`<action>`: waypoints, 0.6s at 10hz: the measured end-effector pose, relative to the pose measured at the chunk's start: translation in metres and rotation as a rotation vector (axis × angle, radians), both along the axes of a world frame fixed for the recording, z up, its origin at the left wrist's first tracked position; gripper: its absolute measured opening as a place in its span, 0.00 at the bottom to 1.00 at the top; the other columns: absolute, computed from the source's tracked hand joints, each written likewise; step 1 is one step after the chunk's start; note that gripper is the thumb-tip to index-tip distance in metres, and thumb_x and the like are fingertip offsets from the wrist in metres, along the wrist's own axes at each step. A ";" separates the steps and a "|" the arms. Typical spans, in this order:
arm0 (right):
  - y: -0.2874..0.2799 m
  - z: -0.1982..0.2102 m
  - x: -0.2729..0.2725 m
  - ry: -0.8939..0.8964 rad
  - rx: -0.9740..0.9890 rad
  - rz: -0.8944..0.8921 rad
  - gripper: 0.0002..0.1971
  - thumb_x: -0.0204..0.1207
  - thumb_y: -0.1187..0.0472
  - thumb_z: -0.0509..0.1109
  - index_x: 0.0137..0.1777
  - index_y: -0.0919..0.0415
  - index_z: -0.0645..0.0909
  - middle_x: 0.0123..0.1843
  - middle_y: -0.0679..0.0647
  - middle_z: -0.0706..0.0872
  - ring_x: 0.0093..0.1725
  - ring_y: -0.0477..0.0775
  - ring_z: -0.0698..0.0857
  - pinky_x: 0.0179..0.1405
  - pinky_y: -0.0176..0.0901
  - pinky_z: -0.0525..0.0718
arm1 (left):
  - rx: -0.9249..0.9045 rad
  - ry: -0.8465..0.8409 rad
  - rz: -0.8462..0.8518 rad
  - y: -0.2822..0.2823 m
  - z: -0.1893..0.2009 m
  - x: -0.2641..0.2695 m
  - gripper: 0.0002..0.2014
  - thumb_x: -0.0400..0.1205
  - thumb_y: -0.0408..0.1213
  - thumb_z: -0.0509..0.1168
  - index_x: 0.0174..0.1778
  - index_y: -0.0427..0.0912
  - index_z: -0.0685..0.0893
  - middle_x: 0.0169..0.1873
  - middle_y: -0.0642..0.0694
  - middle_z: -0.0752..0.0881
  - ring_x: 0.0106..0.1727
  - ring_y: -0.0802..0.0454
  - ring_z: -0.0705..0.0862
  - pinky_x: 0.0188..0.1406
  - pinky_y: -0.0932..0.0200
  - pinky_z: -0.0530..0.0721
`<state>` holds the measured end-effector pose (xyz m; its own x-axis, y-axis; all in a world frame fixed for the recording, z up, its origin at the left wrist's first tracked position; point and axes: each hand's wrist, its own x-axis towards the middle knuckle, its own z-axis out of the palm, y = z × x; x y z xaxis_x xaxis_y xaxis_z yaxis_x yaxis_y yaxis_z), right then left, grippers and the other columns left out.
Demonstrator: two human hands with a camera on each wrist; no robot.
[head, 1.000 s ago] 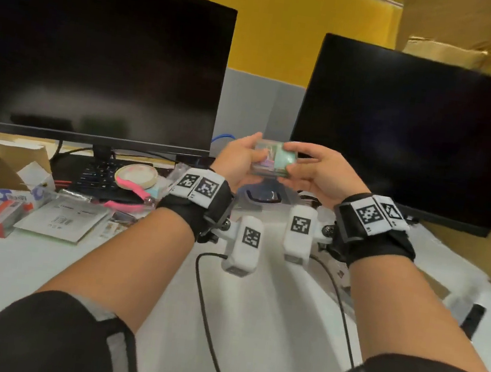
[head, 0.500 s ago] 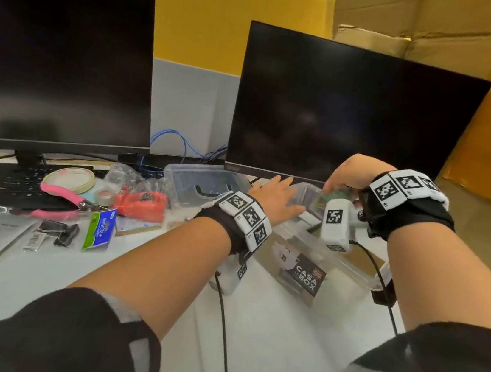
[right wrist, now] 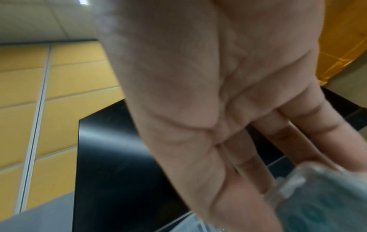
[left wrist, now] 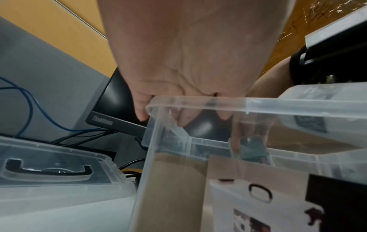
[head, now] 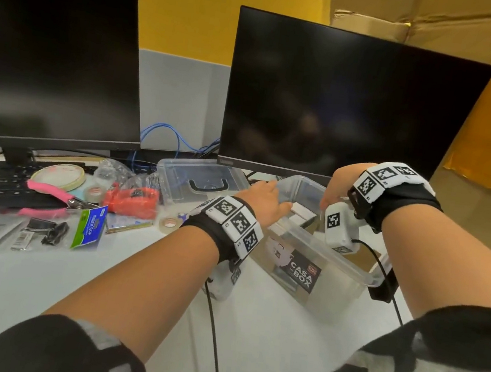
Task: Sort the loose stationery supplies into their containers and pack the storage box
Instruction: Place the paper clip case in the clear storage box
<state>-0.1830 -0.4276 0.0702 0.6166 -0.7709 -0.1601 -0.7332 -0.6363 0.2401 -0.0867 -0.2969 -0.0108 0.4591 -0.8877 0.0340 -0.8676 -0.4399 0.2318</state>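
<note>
Nearest, 2 bare forearms in dark sleeves reach out over the white worktop, each wrist wrapped in a black band with black-and-white coded tags. The left hand lies on the near-left corner of the clear storage box; in the left wrist view its fingers hook over the rim and down inside the wall while the thumb stays outside, so this grip is closed on the box edge. The box stands open on the right part of the worktop, with a "CASA BOX" label on its near wall and a white packet lying inside. The right hand hangs over the far part of the box, fingers pointing down; the right wrist view shows them pinching a small clear plastic case with blurred greenish contents, so this grip is closed on the case. Through the box wall in the left wrist view, the case sits low inside the box, still between those fingers; whether it touches the bottom cannot be told. Left of the box lie a small tape roll, a green binder clip pack, an orange item in a plastic bag, pink-handled pliers and a larger tape ring. Just behind, the clear box lid with a black handle rests flat. Farthest stand 2 dark monitors against a yellow wall.
</note>
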 end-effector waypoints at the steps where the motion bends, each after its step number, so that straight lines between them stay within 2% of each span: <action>1: 0.001 -0.006 0.002 -0.010 0.016 0.015 0.20 0.53 0.35 0.74 0.33 0.52 0.87 0.27 0.46 0.88 0.32 0.52 0.89 0.41 0.47 0.88 | -0.021 0.012 0.007 0.002 0.000 0.000 0.28 0.87 0.49 0.48 0.78 0.32 0.63 0.78 0.36 0.64 0.79 0.40 0.61 0.78 0.47 0.60; 2: 0.010 -0.014 0.000 -0.071 0.058 0.000 0.16 0.59 0.40 0.75 0.36 0.52 0.87 0.32 0.49 0.90 0.35 0.52 0.89 0.45 0.49 0.88 | -0.043 0.021 0.010 0.002 -0.001 -0.002 0.28 0.87 0.48 0.49 0.78 0.31 0.63 0.78 0.36 0.63 0.79 0.40 0.60 0.78 0.47 0.60; 3: 0.004 -0.017 -0.003 -0.098 0.097 0.071 0.09 0.70 0.51 0.75 0.48 0.52 0.89 0.45 0.51 0.89 0.42 0.54 0.88 0.51 0.49 0.87 | -0.047 0.029 0.009 0.003 0.000 -0.002 0.28 0.87 0.48 0.49 0.78 0.31 0.62 0.79 0.36 0.61 0.80 0.41 0.59 0.79 0.47 0.58; 4: -0.002 -0.016 -0.006 -0.108 0.127 0.149 0.11 0.73 0.63 0.74 0.54 0.52 0.89 0.55 0.53 0.87 0.49 0.57 0.86 0.53 0.46 0.86 | -0.037 0.015 0.004 0.004 0.000 -0.003 0.28 0.87 0.48 0.48 0.78 0.32 0.63 0.79 0.37 0.62 0.80 0.41 0.59 0.78 0.46 0.59; 5: -0.005 -0.016 -0.006 -0.100 0.118 0.190 0.14 0.72 0.70 0.73 0.53 0.53 0.89 0.57 0.53 0.84 0.52 0.57 0.85 0.42 0.38 0.82 | -0.038 0.009 0.007 0.006 0.000 -0.004 0.27 0.88 0.48 0.48 0.77 0.32 0.64 0.78 0.37 0.63 0.79 0.41 0.61 0.78 0.46 0.61; 6: -0.005 -0.019 -0.005 -0.045 0.117 0.214 0.14 0.71 0.68 0.75 0.53 0.53 0.89 0.56 0.53 0.85 0.49 0.56 0.86 0.37 0.35 0.81 | -0.038 0.006 0.013 0.006 0.000 -0.004 0.27 0.87 0.47 0.48 0.77 0.32 0.65 0.78 0.37 0.64 0.78 0.41 0.62 0.77 0.46 0.62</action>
<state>-0.1875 -0.4330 0.0508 0.7726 -0.5994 -0.2093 -0.5866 -0.8001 0.1258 -0.0905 -0.2908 -0.0107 0.4707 -0.8799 0.0650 -0.8604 -0.4415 0.2543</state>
